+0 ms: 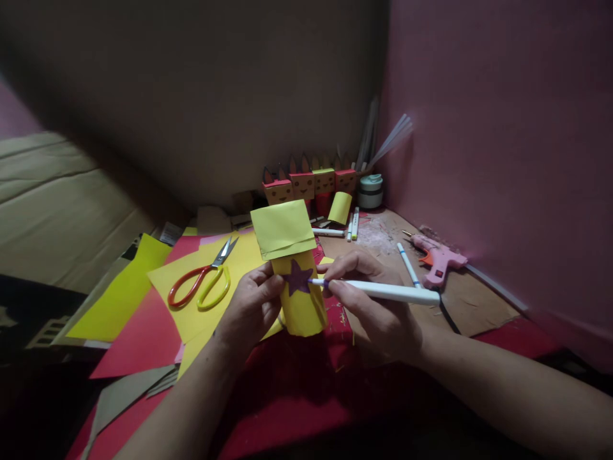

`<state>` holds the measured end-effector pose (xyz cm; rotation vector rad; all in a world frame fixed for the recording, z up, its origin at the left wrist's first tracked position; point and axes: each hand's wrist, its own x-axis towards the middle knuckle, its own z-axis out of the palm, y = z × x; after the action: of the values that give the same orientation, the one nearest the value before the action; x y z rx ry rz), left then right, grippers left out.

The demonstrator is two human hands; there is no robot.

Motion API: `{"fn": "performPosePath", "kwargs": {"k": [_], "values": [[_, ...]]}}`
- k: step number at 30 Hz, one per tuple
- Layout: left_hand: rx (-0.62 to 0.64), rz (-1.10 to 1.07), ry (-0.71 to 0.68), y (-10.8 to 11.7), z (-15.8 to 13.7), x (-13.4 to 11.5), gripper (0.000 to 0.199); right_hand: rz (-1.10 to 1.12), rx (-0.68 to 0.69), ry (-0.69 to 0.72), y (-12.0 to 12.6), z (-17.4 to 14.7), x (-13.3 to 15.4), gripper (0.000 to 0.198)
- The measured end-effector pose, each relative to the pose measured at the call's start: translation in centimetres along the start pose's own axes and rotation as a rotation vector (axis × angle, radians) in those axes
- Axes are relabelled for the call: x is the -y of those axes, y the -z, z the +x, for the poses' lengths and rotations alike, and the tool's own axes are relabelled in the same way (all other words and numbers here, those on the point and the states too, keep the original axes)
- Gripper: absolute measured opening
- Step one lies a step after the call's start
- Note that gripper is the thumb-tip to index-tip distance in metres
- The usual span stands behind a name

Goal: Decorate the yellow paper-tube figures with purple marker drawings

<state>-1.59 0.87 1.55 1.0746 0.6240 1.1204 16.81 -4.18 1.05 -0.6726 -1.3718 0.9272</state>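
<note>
My left hand [256, 300] grips the left side of a yellow paper tube figure [301, 319], which has a boxy yellow top tilted slightly. On the tube's front is a purple star [299, 279], filled in with colour. My right hand [371, 303] is closed around a white marker pen [387, 292] with a purple tip. That tip touches the star's right side. Part of my left fingers is hidden behind the tube.
Scissors [211, 275] with red and yellow handles lie on yellow paper sheets [167, 278] at left. A pink glue gun [438, 259] rests on cardboard at right. Several box-headed figures [302, 185] stand at the back, near a yellow paper tube [340, 208] and a lidded jar [370, 191].
</note>
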Motion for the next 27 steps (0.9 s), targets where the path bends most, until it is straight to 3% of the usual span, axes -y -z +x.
{"fn": "performPosePath", "kwargs": {"k": [4, 20, 27], "values": [[-0.01, 0.011, 0.008, -0.09, -0.14, -0.15, 0.048, 0.072, 0.017, -0.021, 0.28, -0.17, -0.42, 0.01], [0.031, 0.005, -0.018, 0.2, 0.18, 0.26, 0.041, -0.051, 0.007, -0.037, 0.09, 0.2, -0.1, 0.009], [0.024, 0.006, -0.022, 0.28, 0.16, 0.28, 0.041, 0.064, 0.001, -0.01, 0.01, 0.03, -0.36, 0.007]]}}
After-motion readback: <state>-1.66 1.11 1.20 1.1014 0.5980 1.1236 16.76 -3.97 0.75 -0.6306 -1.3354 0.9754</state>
